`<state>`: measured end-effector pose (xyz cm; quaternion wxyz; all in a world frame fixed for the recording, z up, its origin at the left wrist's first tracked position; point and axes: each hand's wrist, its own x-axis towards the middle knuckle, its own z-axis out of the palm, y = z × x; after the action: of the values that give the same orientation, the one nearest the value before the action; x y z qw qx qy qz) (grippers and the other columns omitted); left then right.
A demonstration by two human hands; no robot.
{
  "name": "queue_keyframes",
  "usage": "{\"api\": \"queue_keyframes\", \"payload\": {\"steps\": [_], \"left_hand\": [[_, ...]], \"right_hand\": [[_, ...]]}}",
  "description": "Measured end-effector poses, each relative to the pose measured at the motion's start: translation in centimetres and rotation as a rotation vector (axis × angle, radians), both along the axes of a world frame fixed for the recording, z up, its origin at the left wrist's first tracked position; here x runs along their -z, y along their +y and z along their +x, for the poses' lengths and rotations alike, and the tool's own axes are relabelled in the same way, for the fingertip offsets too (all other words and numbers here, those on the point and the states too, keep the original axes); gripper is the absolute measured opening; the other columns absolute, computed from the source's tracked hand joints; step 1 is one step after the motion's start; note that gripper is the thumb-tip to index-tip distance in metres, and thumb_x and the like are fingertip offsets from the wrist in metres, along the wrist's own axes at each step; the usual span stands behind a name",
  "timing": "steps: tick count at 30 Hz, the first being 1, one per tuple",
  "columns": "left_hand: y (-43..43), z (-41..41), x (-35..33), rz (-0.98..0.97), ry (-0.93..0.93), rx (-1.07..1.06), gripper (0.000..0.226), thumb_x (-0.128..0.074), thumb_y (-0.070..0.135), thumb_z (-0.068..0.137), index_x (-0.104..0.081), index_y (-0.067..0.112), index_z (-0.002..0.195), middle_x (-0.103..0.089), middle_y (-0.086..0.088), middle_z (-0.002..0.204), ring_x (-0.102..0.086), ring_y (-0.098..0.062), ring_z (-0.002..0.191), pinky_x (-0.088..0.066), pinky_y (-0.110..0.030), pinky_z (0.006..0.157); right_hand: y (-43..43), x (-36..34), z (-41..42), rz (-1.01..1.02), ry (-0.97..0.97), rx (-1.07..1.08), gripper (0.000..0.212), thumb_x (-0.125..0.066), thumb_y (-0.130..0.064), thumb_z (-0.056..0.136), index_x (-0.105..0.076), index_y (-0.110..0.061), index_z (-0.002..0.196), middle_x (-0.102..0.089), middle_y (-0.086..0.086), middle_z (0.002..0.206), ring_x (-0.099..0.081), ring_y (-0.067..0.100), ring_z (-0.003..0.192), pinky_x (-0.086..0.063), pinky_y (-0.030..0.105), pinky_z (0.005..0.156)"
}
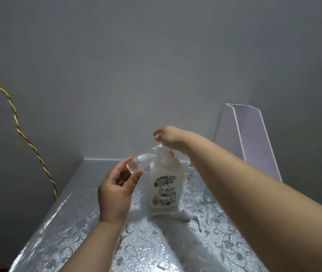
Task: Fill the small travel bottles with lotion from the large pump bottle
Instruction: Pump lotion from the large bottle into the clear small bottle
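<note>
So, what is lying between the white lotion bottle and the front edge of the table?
In the head view, a detached white pump head with its tube lies on the silver patterned table, just in front of the lotion bottle. Nearer than that, the surface looks bare.

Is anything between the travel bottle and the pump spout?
Nothing visible. The left hand holds the clear travel bottle tilted up beside the pump head, and the right hand sits above it. Blur hides whether mouth and spout meet.
</note>
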<state>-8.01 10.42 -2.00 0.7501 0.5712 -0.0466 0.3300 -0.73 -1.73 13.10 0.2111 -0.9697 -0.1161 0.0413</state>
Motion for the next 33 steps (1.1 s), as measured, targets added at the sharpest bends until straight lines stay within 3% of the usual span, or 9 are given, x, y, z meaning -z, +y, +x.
{"api": "queue_keyframes", "payload": {"steps": [6,14,20,24,29,33], "left_hand": [[-0.1,0.0,0.3,0.030,0.021,-0.006,0.037,-0.078,0.031,0.064,-0.070,0.037,0.100,-0.070,0.012,0.079,-0.061,-0.001,0.073,-0.049,-0.012,0.070],[-0.2,-0.1,0.1,0.000,0.014,0.014,0.035,-0.078,0.033,0.063,-0.073,0.040,0.097,-0.074,0.007,0.089,-0.066,-0.007,0.083,-0.051,-0.014,0.074],[0.0,0.0,0.2,0.018,0.021,0.004,0.035,-0.078,0.035,0.063,-0.072,0.042,0.097,-0.072,0.004,0.089,-0.064,-0.007,0.081,-0.051,-0.015,0.074],[-0.3,0.1,0.4,0.035,0.028,0.007,0.037,-0.077,0.028,0.066,-0.069,0.036,0.102,-0.070,0.015,0.079,-0.062,0.001,0.073,-0.049,-0.012,0.070],[-0.1,0.4,0.6,0.040,0.023,0.002,0.035,-0.078,0.031,0.066,-0.072,0.040,0.100,-0.073,0.004,0.093,-0.065,-0.007,0.082,-0.051,-0.016,0.075],[-0.2,0.2,0.4,0.032,0.009,0.008,0.034,-0.078,0.035,0.064,-0.072,0.043,0.097,-0.074,0.009,0.090,-0.066,-0.007,0.083,-0.051,-0.016,0.076]], "right_hand": [[0.1,1.1,0.2,0.053,0.019,0.023,0.039,-0.038,-0.010,0.100,-0.048,-0.004,0.137,-0.049,0.017,0.140,-0.045,0.031,0.131,-0.036,0.039,0.111],[-0.9,-0.7,-1.1,0.130,0.067,-0.027,0.045,-0.032,-0.025,0.104,-0.042,0.002,0.139,-0.041,0.018,0.146,-0.039,0.033,0.135,-0.032,0.038,0.110],[-0.3,-0.3,-0.7,0.064,0.063,-0.008,0.040,-0.036,-0.016,0.103,-0.046,0.003,0.137,-0.046,0.018,0.143,-0.042,0.032,0.133,-0.034,0.036,0.108],[0.0,0.5,-0.5,0.055,0.055,-0.001,0.044,-0.040,-0.014,0.100,-0.040,-0.007,0.143,-0.043,0.014,0.146,-0.040,0.029,0.135,-0.033,0.035,0.111],[0.0,0.5,-0.4,0.043,0.042,-0.012,0.043,-0.038,-0.016,0.101,-0.039,-0.007,0.143,-0.042,0.015,0.146,-0.040,0.030,0.136,-0.032,0.036,0.112],[-0.3,-0.4,-0.8,0.024,0.046,-0.030,0.043,-0.034,-0.020,0.103,-0.041,-0.002,0.141,-0.042,0.018,0.145,-0.040,0.032,0.134,-0.033,0.036,0.110]]}}
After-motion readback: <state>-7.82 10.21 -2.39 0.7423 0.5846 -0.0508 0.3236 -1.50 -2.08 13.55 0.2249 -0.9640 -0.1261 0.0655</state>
